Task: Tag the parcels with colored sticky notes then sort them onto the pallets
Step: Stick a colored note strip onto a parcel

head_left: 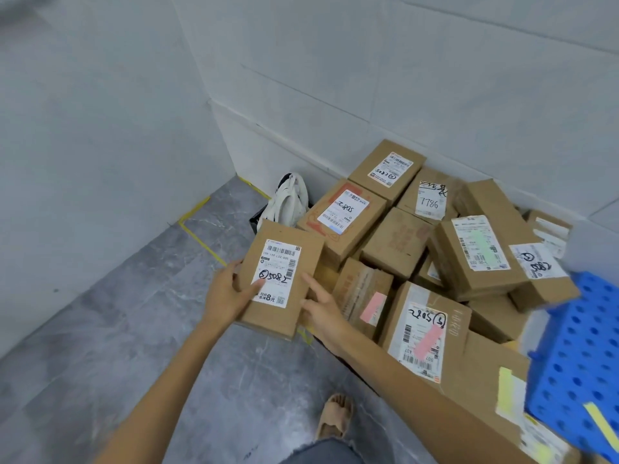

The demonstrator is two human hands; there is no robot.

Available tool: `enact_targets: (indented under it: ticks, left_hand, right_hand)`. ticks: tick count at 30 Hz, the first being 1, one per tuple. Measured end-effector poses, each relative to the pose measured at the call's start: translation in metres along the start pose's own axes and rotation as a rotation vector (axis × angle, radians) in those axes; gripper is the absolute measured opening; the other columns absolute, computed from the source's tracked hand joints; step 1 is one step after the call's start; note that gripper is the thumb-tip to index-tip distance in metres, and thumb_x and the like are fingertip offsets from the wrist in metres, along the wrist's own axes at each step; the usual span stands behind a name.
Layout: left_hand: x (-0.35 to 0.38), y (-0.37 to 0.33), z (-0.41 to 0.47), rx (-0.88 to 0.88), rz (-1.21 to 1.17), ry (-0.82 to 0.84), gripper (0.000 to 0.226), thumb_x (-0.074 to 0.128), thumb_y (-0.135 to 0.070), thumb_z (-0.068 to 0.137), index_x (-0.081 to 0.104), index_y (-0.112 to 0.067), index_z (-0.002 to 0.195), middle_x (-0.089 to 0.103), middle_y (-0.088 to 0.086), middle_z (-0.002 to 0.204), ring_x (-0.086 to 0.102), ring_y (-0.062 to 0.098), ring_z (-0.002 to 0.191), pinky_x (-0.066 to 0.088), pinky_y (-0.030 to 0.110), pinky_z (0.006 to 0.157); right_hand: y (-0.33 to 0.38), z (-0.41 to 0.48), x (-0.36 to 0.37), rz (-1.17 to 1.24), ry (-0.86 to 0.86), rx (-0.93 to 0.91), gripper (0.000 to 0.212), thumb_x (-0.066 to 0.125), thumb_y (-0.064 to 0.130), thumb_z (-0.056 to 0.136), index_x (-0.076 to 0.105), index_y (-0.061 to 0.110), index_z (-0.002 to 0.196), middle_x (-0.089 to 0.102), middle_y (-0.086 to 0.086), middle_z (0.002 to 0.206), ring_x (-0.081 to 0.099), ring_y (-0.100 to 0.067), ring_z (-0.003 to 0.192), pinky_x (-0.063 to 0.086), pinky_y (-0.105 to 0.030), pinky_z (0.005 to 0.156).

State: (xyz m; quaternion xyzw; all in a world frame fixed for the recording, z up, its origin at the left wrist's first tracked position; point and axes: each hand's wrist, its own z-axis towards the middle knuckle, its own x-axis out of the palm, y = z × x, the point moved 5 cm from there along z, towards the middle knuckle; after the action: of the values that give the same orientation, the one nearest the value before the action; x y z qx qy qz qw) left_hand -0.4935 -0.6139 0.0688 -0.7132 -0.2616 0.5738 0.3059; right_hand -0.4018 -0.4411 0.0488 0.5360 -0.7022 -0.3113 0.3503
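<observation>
Left grip [227,293] is clamped on the box [303,262]. Its thumb lies over the top, across the lower corner of the label, and the other fingers are tucked beneath the left edge where I cannot see them. Right grip [321,309] is not closed. Its forefinger lies straight along the box's right edge and touches it, steadying more than holding, as far as I can judge.

The pile [402,246] of cardboard parcels fills the corner against the wall, with boxes leaning on one another at odd angles. At the pile's right edge a blue perforated pallet [579,356] cuts into view, tilted and blurred. The box I hold is at the pile's left edge, clear of the floor [134,329], flat face up. It sits between the two grips: the left carries it from under its left edge, and the right rests against the opposite side.

I judge it light, since it is a small flat carton that one grip supports. Cardboard is stiff and not slippery, so I would take it by the long edges, thumb on top and fingers below. Squeezing the broad faces could dent it. I cannot tell what is inside, so I would handle it as fragile.

Its white label [277,274] carries a barcode and handwritten figures, but no coloured note shows on it. Within the pile, two parcels bear a pink note [372,308] and one a green note [484,247]. This box looks untagged to me.
</observation>
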Motion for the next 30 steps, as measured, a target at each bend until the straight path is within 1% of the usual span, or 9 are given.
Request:
enact_targets:
  ticks: [3,6,10,13,18,21,24,27,30]
  left_hand:
    - [-0.014,-0.027,-0.007,0.075,0.01,-0.025,0.082,0.061,-0.073,0.067,0.042,-0.035,0.138,0.06,0.001,0.116,0.059,0.019,0.1,0.051,0.041,0.085]
    - [-0.016,-0.07,-0.023,0.145,0.031,-0.08,0.09,0.052,-0.077,0.069,0.026,-0.04,0.146,0.055,0.0,0.125,0.055,0.017,0.11,0.048,0.043,0.093]
    - [0.013,-0.144,-0.063,0.28,0.072,-0.079,0.085,0.047,-0.076,0.074,0.012,-0.05,0.146,0.055,0.001,0.124,0.054,0.019,0.109,0.048,0.043,0.091]
    - [0.06,-0.2,-0.102,0.413,0.094,-0.024,0.082,0.051,-0.07,0.08,0.018,-0.041,0.15,0.049,0.01,0.128,0.049,0.019,0.109,0.047,0.039,0.091]
    - [0.175,-0.269,-0.187,0.517,0.076,0.155,0.082,0.058,-0.064,0.081,0.024,-0.036,0.15,0.043,0.003,0.141,0.048,0.017,0.123,0.047,0.042,0.097]
    - [0.251,-0.286,-0.241,0.516,0.007,0.336,0.083,0.06,-0.062,0.079,0.026,-0.035,0.149,0.051,0.001,0.128,0.053,0.017,0.112,0.048,0.03,0.088]
    - [0.309,-0.292,-0.286,0.563,0.091,0.467,0.078,0.06,-0.057,0.083,0.026,-0.033,0.149,0.054,0.0,0.118,0.052,0.014,0.099,0.042,0.022,0.076]
    - [0.345,-0.281,-0.316,0.511,0.121,0.538,0.077,0.065,-0.05,0.083,0.029,-0.028,0.148,0.054,0.002,0.127,0.053,0.017,0.108,0.044,0.028,0.087]
    - [0.364,-0.265,-0.338,0.46,0.207,0.59,0.07,0.064,-0.046,0.086,0.033,-0.026,0.145,0.054,0.005,0.126,0.051,0.018,0.112,0.042,0.028,0.092]
  right_hand:
    - [0.038,-0.021,-0.01,-0.084,0.001,-0.197,0.059,0.039,-0.009,0.094,0.032,0.018,0.147,0.032,0.003,0.151,0.033,-0.014,0.138,0.033,-0.024,0.111]
    - [0.073,-0.054,-0.036,-0.233,-0.023,-0.402,0.058,0.041,-0.01,0.094,0.031,0.013,0.147,0.028,-0.001,0.152,0.029,-0.011,0.137,0.03,-0.01,0.106]
    - [0.092,-0.106,-0.102,-0.375,-0.105,-0.579,0.062,0.048,-0.004,0.094,0.03,0.018,0.148,0.022,0.0,0.153,0.024,-0.018,0.142,0.031,-0.039,0.115]
    - [0.089,-0.159,-0.17,-0.438,-0.204,-0.64,0.063,0.052,-0.001,0.093,0.03,0.019,0.149,0.025,-0.005,0.153,0.024,-0.022,0.142,0.035,-0.046,0.111]
    - [0.043,-0.261,-0.294,-0.494,-0.41,-0.587,0.059,0.056,0.011,0.093,0.033,0.018,0.147,0.034,-0.007,0.148,0.034,-0.024,0.135,0.041,-0.046,0.106]
    - [-0.003,-0.321,-0.358,-0.433,-0.48,-0.465,0.055,0.056,0.009,0.094,0.036,0.018,0.145,0.039,0.0,0.137,0.044,-0.018,0.121,0.048,-0.031,0.096]
    - [-0.055,-0.359,-0.406,-0.397,-0.524,-0.343,0.055,0.059,0.012,0.093,0.039,0.024,0.142,0.041,0.001,0.135,0.047,-0.017,0.115,0.051,-0.034,0.093]
    - [-0.103,-0.372,-0.432,-0.384,-0.518,-0.244,0.053,0.06,0.012,0.092,0.041,0.029,0.138,0.041,0.001,0.132,0.047,-0.016,0.114,0.05,-0.034,0.094]
    - [-0.139,-0.371,-0.439,-0.373,-0.436,-0.211,0.051,0.061,0.011,0.09,0.04,0.033,0.132,0.041,0.002,0.133,0.047,-0.014,0.11,0.048,-0.019,0.084]
